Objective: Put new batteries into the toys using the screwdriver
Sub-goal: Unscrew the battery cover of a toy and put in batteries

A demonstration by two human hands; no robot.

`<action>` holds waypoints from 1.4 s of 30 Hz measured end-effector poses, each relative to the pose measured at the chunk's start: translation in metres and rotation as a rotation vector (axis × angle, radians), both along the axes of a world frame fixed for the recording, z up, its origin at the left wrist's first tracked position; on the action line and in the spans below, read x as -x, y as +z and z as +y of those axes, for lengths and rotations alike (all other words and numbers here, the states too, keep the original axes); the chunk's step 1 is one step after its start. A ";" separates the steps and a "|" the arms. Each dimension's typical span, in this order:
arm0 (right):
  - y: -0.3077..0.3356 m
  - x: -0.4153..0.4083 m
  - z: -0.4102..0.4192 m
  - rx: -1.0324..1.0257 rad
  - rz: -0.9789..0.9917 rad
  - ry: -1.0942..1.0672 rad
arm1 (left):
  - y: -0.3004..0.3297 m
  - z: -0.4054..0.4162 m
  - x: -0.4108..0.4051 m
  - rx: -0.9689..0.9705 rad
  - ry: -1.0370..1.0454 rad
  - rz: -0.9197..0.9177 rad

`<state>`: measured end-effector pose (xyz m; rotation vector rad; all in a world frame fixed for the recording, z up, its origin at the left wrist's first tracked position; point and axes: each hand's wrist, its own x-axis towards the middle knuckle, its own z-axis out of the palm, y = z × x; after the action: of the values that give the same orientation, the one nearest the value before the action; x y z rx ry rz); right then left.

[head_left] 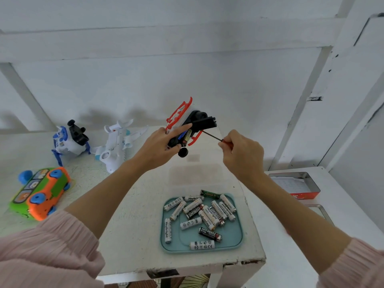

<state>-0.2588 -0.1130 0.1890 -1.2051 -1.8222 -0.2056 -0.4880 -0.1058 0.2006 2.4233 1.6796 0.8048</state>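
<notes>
The screwdriver [214, 137] is pinched by its red handle between the thumb and curled fingertips of the right hand [242, 151], and its thin dark shaft is pointed up and to the left, toward the toy. The red and white toy [188, 125] is held off the table by the left hand [164, 145], with the fingers wrapped round its body and the index finger laid straight along the black underside.

Nearest the viewer, a teal tray [236, 240] of loose batteries [202, 213] is seen on the white table [133, 225], below and between the two forearms.

Farther out, the toy is turned so that its black underside is presented to the right hand. A battery [186, 137] is seen seated in the open compartment, and the black cover [204, 123] is raised above it. The shaft tip is found just beside the toy's right edge, near the cover; whether a screw is touched cannot be told.

The coming move is judged to hang on that line: the driver's long axis must be brought square to the cover, and the right hand is the nearer one.

Beyond, on the left, three other toys are left lying: an orange and green one [41, 194], a blue and white one [69, 140] and a white aeroplane [118, 142].
</notes>
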 end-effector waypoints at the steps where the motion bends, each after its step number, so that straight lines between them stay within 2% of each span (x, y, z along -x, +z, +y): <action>1: 0.002 0.002 0.004 -0.016 -0.016 0.019 | 0.000 0.000 0.000 0.004 -0.003 0.003; 13: 0.008 -0.006 0.026 -0.039 -0.184 0.134 | 0.004 0.004 0.001 0.040 -0.047 0.129; 24: 0.001 -0.020 0.023 -0.026 -0.163 0.133 | 0.011 0.006 -0.008 0.086 -0.075 0.125; 28: 0.004 -0.019 0.019 -0.036 -0.118 0.098 | 0.016 0.004 -0.011 0.124 -0.066 0.066; 36: 0.011 -0.009 0.015 -0.057 -0.007 0.084 | 0.014 -0.001 -0.018 0.203 -0.045 -0.216; 42: 0.014 -0.011 0.015 -0.013 0.033 0.137 | 0.015 -0.007 -0.017 0.214 -0.042 -0.292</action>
<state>-0.2474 -0.0981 0.2029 -1.0645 -1.8639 -0.1192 -0.4707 -0.1130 0.2158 2.0771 1.5152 0.8743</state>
